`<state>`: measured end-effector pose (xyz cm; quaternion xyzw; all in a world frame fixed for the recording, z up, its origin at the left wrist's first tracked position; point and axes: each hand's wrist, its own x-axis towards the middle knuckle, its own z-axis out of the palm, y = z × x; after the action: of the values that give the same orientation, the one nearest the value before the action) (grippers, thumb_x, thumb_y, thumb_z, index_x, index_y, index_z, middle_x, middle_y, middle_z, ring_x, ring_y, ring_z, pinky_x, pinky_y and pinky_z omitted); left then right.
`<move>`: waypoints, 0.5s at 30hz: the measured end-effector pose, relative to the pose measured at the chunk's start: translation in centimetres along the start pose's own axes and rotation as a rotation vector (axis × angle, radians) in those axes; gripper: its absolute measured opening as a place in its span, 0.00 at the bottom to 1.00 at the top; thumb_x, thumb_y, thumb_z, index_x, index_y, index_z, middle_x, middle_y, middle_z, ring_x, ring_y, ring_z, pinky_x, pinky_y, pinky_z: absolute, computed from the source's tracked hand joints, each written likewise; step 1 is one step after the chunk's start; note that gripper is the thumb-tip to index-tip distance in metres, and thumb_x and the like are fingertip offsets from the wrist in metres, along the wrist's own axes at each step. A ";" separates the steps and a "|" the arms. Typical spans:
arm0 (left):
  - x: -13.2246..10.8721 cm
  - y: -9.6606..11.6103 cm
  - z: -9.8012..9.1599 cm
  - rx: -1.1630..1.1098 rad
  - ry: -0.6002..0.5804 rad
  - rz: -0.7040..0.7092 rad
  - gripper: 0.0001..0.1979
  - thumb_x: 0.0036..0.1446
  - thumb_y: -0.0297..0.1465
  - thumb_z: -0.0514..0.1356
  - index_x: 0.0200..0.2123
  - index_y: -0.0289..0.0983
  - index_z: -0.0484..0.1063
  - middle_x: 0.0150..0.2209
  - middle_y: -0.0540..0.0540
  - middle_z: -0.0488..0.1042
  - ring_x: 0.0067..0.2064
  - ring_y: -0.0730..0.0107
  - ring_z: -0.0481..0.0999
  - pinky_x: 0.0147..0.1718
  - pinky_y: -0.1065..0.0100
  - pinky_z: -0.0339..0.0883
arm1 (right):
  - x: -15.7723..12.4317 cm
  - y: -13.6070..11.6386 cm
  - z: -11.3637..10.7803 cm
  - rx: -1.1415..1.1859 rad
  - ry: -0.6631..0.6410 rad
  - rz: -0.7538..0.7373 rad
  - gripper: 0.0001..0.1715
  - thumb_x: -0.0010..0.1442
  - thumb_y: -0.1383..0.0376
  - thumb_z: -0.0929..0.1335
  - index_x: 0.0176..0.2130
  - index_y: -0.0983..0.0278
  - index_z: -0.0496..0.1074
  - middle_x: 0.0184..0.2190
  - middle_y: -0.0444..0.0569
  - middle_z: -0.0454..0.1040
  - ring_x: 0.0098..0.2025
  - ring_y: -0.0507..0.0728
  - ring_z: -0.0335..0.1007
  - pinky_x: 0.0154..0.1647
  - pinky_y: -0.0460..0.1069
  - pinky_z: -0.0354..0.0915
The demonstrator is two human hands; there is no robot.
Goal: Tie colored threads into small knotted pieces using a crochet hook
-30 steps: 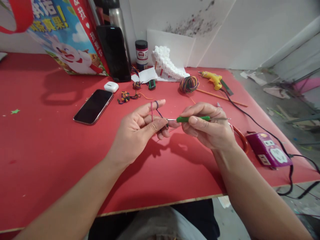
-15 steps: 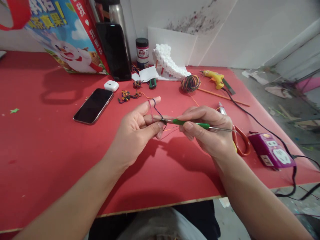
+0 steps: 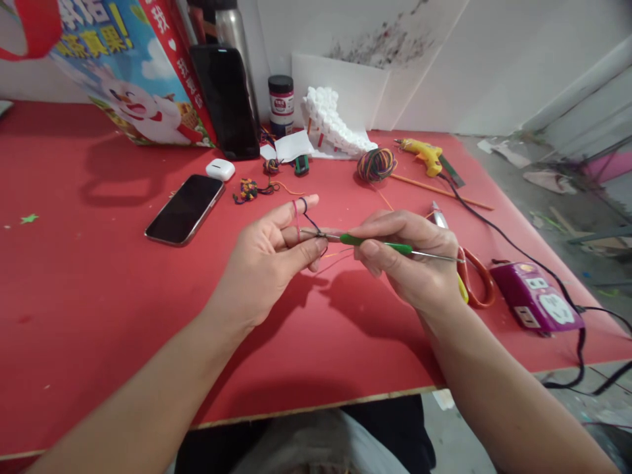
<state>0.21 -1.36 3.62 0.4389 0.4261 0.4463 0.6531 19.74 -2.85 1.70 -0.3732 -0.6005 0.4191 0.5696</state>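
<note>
My left hand (image 3: 269,260) pinches dark yarn (image 3: 312,222) between thumb and fingers, and the strand loops round its raised index finger, pink on one stretch and dark blue on another. In my right hand (image 3: 412,257) is a crochet hook (image 3: 378,244) with a green grip, held level like a pen. Its metal tip reaches the yarn at my left fingertips and lies across the left fingers. Behind the hands rests a multicoloured yarn ball (image 3: 376,164), with a thin orange strand running from it towards my right hand.
On the red table (image 3: 123,316) lie a phone (image 3: 185,209), a white case (image 3: 220,170) and a small crocheted piece (image 3: 247,189). Right of my right hand are orange-handled scissors (image 3: 478,280) and a purple power block (image 3: 540,297). A yellow glue gun (image 3: 422,155) lies at the back.
The hook has shifted slightly left, and more of its metal tip shows past the yarn over my left fingers. Both hands keep their grips nearly in place.
</note>
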 end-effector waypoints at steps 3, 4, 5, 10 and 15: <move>0.0 0.1 0.0 -0.031 -0.007 0.003 0.35 0.53 0.25 0.72 0.64 0.33 0.71 0.24 0.53 0.75 0.25 0.74 0.69 0.28 0.69 0.66 | -0.1 0.1 0.2 -0.005 0.033 -0.011 0.05 0.61 0.63 0.77 0.40 0.59 0.84 0.27 0.45 0.78 0.22 0.52 0.67 0.24 0.51 0.64; 0.1 0.1 0.1 -0.060 -0.006 -0.003 0.34 0.53 0.25 0.72 0.63 0.33 0.71 0.24 0.53 0.75 0.25 0.75 0.68 0.27 0.70 0.65 | -0.2 0.2 0.3 -0.009 0.049 -0.022 0.04 0.62 0.63 0.77 0.40 0.59 0.84 0.27 0.45 0.77 0.22 0.52 0.66 0.24 0.51 0.64; 0.1 0.2 0.1 -0.096 -0.001 -0.012 0.34 0.52 0.24 0.72 0.63 0.32 0.70 0.24 0.53 0.75 0.24 0.76 0.67 0.27 0.70 0.64 | -0.3 0.3 0.4 -0.015 0.062 -0.036 0.04 0.63 0.63 0.76 0.40 0.58 0.84 0.27 0.45 0.77 0.23 0.52 0.67 0.24 0.51 0.64; 0.3 0.3 0.4 -0.217 0.033 -0.050 0.42 0.51 0.21 0.70 0.69 0.30 0.62 0.23 0.55 0.73 0.23 0.78 0.65 0.27 0.72 0.62 | -0.7 0.7 1.3 -0.010 0.076 -0.066 0.06 0.66 0.64 0.74 0.44 0.57 0.82 0.30 0.45 0.79 0.24 0.52 0.69 0.25 0.51 0.67; 0.0 0.1 0.5 -0.146 0.058 0.012 0.42 0.55 0.23 0.69 0.72 0.39 0.62 0.23 0.55 0.71 0.25 0.74 0.66 0.27 0.69 0.63 | -0.9 1.1 1.7 0.036 0.097 -0.022 0.05 0.66 0.61 0.74 0.43 0.58 0.81 0.31 0.45 0.79 0.23 0.51 0.67 0.25 0.50 0.67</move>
<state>0.66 -1.41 3.79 0.3795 0.4085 0.4928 0.6680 18.13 -3.40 0.30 -0.3763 -0.5685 0.4050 0.6092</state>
